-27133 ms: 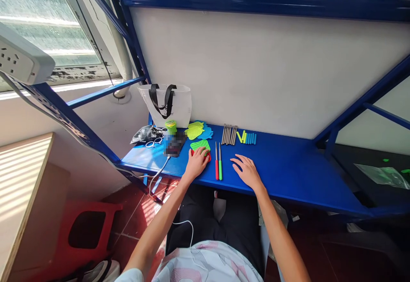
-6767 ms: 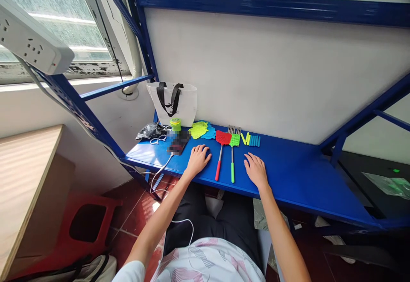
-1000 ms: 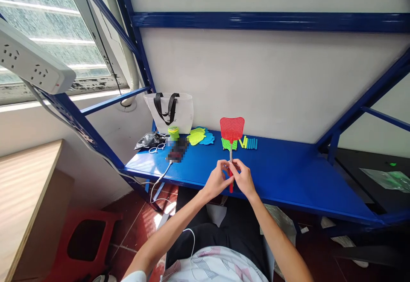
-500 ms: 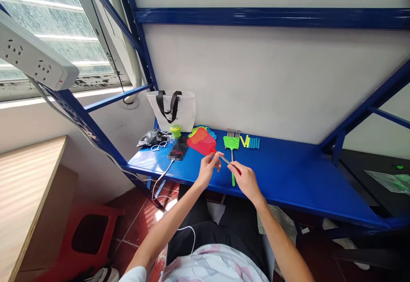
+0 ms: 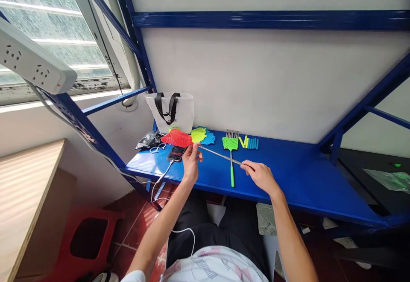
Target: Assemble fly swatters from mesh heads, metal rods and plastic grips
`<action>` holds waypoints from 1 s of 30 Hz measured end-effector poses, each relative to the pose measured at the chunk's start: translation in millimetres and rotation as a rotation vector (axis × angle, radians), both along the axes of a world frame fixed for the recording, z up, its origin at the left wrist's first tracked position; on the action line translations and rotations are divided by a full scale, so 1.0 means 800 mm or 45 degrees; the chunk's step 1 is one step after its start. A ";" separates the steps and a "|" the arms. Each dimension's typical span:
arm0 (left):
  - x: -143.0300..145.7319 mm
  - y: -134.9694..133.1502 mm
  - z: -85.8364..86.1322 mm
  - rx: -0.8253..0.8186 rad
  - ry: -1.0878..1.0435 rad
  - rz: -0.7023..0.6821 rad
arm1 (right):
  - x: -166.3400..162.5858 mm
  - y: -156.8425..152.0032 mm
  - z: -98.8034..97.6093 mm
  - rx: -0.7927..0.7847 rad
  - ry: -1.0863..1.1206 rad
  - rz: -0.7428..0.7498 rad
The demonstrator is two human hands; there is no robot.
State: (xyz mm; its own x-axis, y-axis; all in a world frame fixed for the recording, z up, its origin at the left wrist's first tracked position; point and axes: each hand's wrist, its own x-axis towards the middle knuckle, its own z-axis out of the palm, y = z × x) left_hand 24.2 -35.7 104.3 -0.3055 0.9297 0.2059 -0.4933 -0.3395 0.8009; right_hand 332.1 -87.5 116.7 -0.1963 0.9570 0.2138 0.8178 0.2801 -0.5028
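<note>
A red fly swatter (image 5: 177,138) with a thin metal telescopic rod is stretched between my hands above the blue table (image 5: 288,175). My left hand (image 5: 191,162) pinches it just below the red mesh head. Farther along the rod, my right hand (image 5: 260,176) closes around the other end, hiding the grip. Under the rod lies a green fly swatter (image 5: 230,142) with its green handle toward me. Behind the red head, a yellow-green swatter head (image 5: 198,135) and a blue swatter head (image 5: 209,138) overlap on the table.
Metal rods, yellow sticks (image 5: 245,141) and blue sticks (image 5: 253,143) lie near the wall. At the left are a white bag (image 5: 173,109), scissors (image 5: 157,147) and a phone (image 5: 177,153) on a white cable. Blue frame bars (image 5: 256,19) surround the table; a red stool (image 5: 110,226) stands lower left.
My hands have moved apart, left hand leftward and right hand rightward, and the metal rod between them shows longer. The red swatter head has shifted left, uncovering the yellow-green head.
</note>
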 end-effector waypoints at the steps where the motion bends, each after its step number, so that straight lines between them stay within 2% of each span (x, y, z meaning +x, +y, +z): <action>1: -0.005 0.002 0.001 0.013 -0.013 0.028 | 0.013 0.001 0.002 -0.012 0.008 -0.015; 5: -0.044 0.017 0.010 0.058 -0.151 0.227 | 0.069 0.005 -0.001 -0.068 0.022 -0.036; 7: -0.063 0.022 0.017 0.080 -0.123 0.255 | 0.087 0.007 -0.005 -0.073 0.066 -0.035; 11: -0.074 0.018 0.026 0.179 -0.082 0.223 | 0.086 0.006 -0.007 -0.047 0.183 -0.013; 14: -0.060 0.012 0.023 0.177 -0.043 0.144 | 0.069 0.001 0.000 -0.050 0.197 0.051; 17: -0.041 0.011 0.014 0.103 0.001 0.081 | 0.059 -0.004 0.006 -0.029 0.155 0.022; 24: -0.009 0.006 0.002 0.066 0.069 0.046 | 0.052 -0.005 -0.005 0.188 0.019 -0.058; 26: 0.010 -0.004 -0.005 0.047 0.151 -0.081 | 0.033 -0.004 -0.009 0.227 -0.011 -0.038; 30: 0.062 -0.032 -0.027 -0.019 0.268 -0.469 | -0.019 -0.006 -0.016 0.299 -0.064 0.014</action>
